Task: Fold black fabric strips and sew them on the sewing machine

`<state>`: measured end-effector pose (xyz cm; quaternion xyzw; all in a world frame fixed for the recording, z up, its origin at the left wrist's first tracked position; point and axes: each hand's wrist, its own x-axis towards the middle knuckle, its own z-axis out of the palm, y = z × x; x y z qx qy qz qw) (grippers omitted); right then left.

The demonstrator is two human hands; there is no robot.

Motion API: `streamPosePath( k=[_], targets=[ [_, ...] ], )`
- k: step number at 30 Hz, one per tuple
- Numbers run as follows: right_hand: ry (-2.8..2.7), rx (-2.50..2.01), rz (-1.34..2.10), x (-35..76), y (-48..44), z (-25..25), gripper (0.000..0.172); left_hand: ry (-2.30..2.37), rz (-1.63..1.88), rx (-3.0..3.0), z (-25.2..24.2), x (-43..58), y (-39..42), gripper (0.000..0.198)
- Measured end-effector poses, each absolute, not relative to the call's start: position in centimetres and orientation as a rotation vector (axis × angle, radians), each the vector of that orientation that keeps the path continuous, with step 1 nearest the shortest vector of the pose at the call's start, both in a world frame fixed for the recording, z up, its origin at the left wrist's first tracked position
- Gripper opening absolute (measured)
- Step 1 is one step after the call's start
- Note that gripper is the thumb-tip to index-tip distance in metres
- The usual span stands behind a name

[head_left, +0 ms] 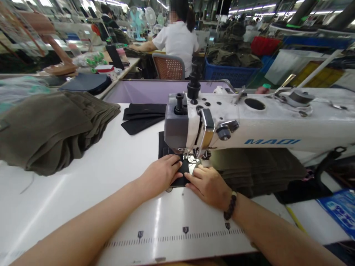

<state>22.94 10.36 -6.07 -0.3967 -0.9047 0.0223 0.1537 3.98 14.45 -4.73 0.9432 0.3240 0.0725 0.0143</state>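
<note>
Spread fairly flat, the person's left hand [163, 173] presses on a black fabric piece [180, 181], while the right hand [209, 183] rests its thumb and forefinger at the piece's near right edge — whether it pinches the cloth I cannot tell from here. That piece lies under the needle end of a white sewing machine [266, 127], whose grey head [176, 131] stands at twelve o'clock from the hands and hides part of the cloth beyond them. A dark beaded bracelet [230, 206] circles the right wrist.

More black pieces [146, 112] lie at eleven o'clock, and a fanned olive stack [50, 129] spreads at ten. Another olive pile [257, 170] sits at three, beneath the machine's arm — a blue packet [338, 208] lies farther out, nearer four.

Beneath it all is a glossy white tabletop [69, 188], with a printed scale [206, 233] along its near edge at six o'clock. Past the machine, around twelve, a co-worker in a white shirt [176, 44] sits facing away; a blue crate [233, 70] heaped with dark cloth stands at one.
</note>
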Motion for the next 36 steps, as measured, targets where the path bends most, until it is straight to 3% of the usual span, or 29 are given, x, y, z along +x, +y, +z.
streamPosePath(
  k=[13,32,36],
  targets=[
    [-2.577,-1.285,0.124,22.6,10.3,-6.4,0.028,1.0,0.341,2.883,-5.8,3.6,15.1,0.02],
    [-2.563,-1.33,0.117,22.3,10.4,-6.1,0.028,0.989,0.349,2.882,-5.9,3.5,15.8,0.024],
    [-2.568,-1.191,0.134,22.6,10.4,-6.1,0.021,0.819,0.286,2.892,-5.5,3.3,15.3,0.022]
  ],
)
